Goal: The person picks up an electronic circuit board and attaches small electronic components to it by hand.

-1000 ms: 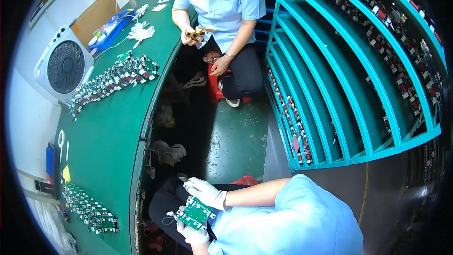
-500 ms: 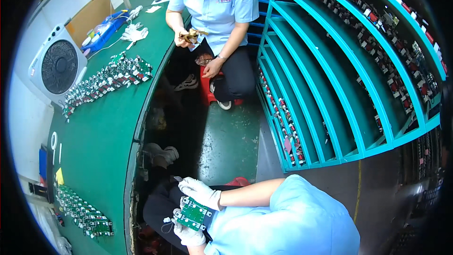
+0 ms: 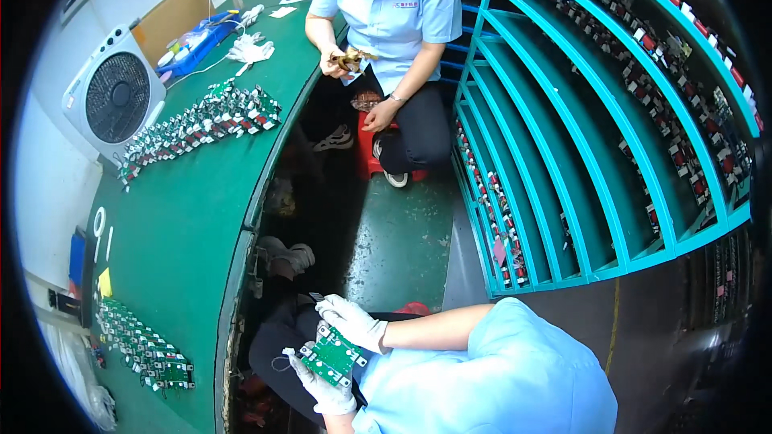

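My left hand [image 3: 328, 390], in a white glove, holds a green circuit board [image 3: 332, 355] with metal tabs at its corners. The board lies tilted over my lap, and the fingers beneath it are partly hidden. Beside its left edge are a small white piece and a thin wire loop [image 3: 281, 363]. My gloved right hand [image 3: 354, 324] is just above the board's far edge. Its fingers close on a small thin grey piece [image 3: 316, 297], whose kind I cannot make out.
The green table [image 3: 173, 273] on the left bears rows of circuit boards [image 3: 145, 350], more boards farther back [image 3: 201, 124], a fan [image 3: 117, 96] and a blue tray [image 3: 201, 44]. A seated co-worker [image 3: 394, 40] holds a brass-coloured part [image 3: 351, 60]. A turquoise rack [image 3: 591, 161] stands at right.
The whole view has shifted, so the scene sits slightly farther right. The board's tilt has changed a little in my left hand. My right hand still has the grey piece, now showing more.
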The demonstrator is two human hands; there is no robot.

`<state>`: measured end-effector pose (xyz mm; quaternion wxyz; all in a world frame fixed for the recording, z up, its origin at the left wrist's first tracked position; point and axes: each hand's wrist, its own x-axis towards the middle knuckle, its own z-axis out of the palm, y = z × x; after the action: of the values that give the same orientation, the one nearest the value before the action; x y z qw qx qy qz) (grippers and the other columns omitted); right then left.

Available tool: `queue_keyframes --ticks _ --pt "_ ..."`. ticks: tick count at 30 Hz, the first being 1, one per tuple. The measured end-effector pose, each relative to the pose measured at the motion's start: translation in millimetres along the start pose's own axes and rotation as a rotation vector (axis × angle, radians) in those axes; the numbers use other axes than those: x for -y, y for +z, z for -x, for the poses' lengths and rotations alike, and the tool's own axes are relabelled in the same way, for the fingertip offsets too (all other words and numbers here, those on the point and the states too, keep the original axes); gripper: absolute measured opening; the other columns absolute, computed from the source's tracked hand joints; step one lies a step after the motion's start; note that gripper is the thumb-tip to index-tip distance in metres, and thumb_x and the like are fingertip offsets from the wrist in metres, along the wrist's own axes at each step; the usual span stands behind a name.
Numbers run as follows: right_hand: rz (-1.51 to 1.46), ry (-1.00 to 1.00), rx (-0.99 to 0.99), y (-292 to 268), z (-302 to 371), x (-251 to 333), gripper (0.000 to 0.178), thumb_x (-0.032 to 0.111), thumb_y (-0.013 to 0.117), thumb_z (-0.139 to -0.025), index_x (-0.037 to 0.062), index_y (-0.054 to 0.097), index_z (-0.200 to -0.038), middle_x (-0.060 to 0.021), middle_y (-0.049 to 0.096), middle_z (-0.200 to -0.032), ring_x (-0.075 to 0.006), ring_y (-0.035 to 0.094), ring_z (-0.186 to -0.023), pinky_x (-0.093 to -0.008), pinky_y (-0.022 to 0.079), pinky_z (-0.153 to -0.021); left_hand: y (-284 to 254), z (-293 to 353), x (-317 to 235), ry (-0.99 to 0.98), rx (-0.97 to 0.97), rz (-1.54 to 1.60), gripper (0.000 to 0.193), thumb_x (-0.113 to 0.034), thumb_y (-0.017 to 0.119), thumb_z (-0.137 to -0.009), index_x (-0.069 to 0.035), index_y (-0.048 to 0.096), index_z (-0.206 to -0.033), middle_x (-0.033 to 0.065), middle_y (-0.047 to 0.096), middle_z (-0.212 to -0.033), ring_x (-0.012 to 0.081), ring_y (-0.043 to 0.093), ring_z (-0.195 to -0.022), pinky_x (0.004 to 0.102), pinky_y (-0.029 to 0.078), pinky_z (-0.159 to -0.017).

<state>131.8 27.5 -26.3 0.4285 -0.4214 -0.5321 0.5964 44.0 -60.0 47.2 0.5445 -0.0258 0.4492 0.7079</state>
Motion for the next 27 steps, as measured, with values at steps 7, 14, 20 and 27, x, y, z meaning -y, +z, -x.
queue_keyframes --ticks 7,14,20,27 --pt "-0.079 0.046 -0.002 -2 -2 10 0.017 0.011 0.048 -0.092 0.0009 0.052 -0.106 -0.0124 0.064 -0.094 -0.0247 0.063 -0.084 -0.0329 0.050 -0.074 -1 -13 -3 -0.282 0.367 0.162 0.066 -0.057 0.044 -0.088 -0.013 0.041 -0.137 0.0116 0.047 -0.134 0.0265 0.046 -0.121 0.0417 0.037 -0.102" --pt "0.318 -0.114 -0.042 -10 -3 5 0.023 0.017 0.050 -0.092 0.0033 0.051 -0.110 -0.0175 0.064 -0.091 -0.0350 0.063 -0.082 -0.0394 0.050 -0.071 -16 -22 2 -0.348 0.289 0.183 0.072 -0.060 0.046 -0.087 -0.003 0.047 -0.130 0.0161 0.050 -0.131 0.0299 0.049 -0.118 0.0435 0.038 -0.102" --pt "0.312 -0.003 -0.031 -9 -10 -31 0.022 0.023 0.052 -0.091 0.0052 0.055 -0.104 -0.0172 0.063 -0.090 -0.0327 0.062 -0.080 -0.0385 0.049 -0.070 -43 -49 19 -0.455 0.169 0.255 0.070 -0.066 0.048 -0.082 -0.006 0.055 -0.118 0.0137 0.056 -0.121 0.0325 0.053 -0.111 0.0506 0.041 -0.097" --pt "-0.044 0.525 0.044 -1 -12 -19 0.031 0.028 0.042 -0.097 0.0018 0.059 -0.095 -0.0037 0.058 -0.079 -0.0148 0.053 -0.069 -0.0313 0.046 -0.064 -39 -40 0 -0.482 0.337 0.330 0.072 -0.066 0.033 -0.088 -0.002 0.052 -0.116 0.0178 0.055 -0.121 0.0346 0.055 -0.108 0.0515 0.043 -0.096"
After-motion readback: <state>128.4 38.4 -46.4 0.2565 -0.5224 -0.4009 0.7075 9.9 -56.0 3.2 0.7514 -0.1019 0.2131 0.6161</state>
